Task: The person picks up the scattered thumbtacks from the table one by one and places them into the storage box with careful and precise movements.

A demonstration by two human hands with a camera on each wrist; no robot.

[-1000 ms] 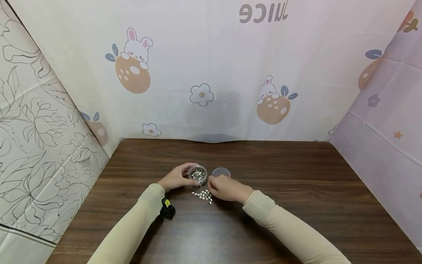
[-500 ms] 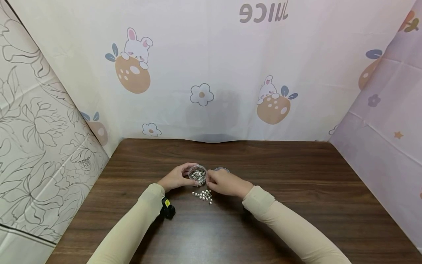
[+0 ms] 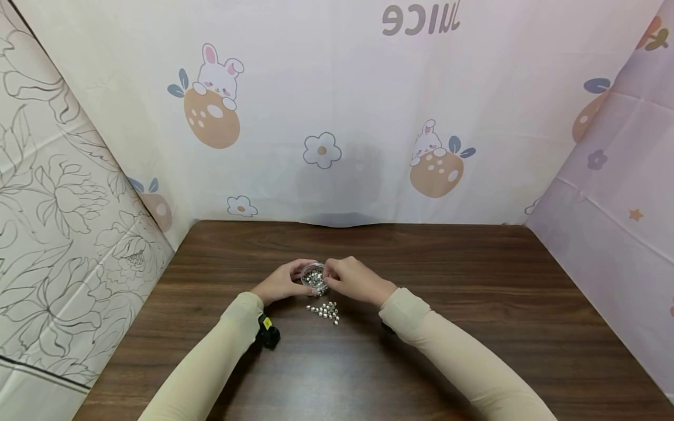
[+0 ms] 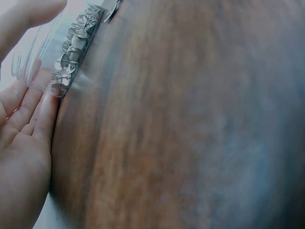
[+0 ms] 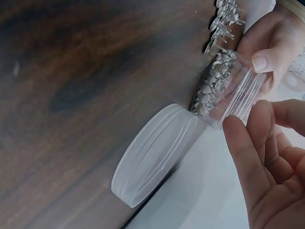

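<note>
— What is the left hand (image 3: pixel 281 283) gripping?

— Clear plastic jar (image 5: pixel 247 90), held round its side, thumb toward the person and fingers beyond. Likely that's to steady it while leaving the mouth uncovered.

— And the right hand (image 3: pixel 358 279)?

— Its thumb and fingers are drawn close together at the jar's rim. Whether anything is pinched between them, I can't tell from either view.

— Work outward, then. What lies nearest the person?

— Beige sleeves (image 3: pixel 210 356), with a black device (image 3: pixel 270 336) at the left wrist. Next, a loose patch of silver tacks (image 3: pixel 327 311) on the dark wooden table (image 3: pixel 526 292), just on the near side of the jar, perhaps for easy reach.

— How does the jar look?

— Round, see-through and apparently upright on the table, with a ridged neck. More tacks (image 5: pixel 217 76) are heaped inside, shiny heads and thin pins pointing every way.

— Its lid?

— The translucent lid (image 5: pixel 155 155) rests near the jar, on the side away from the left hand, out of sight behind the right hand in the head view. Set aside to free the mouth, I'd guess.

— Farthest off?

— Pale cloth backdrop (image 3: pixel 368 88) printed with rabbits, fruit and flowers.
</note>
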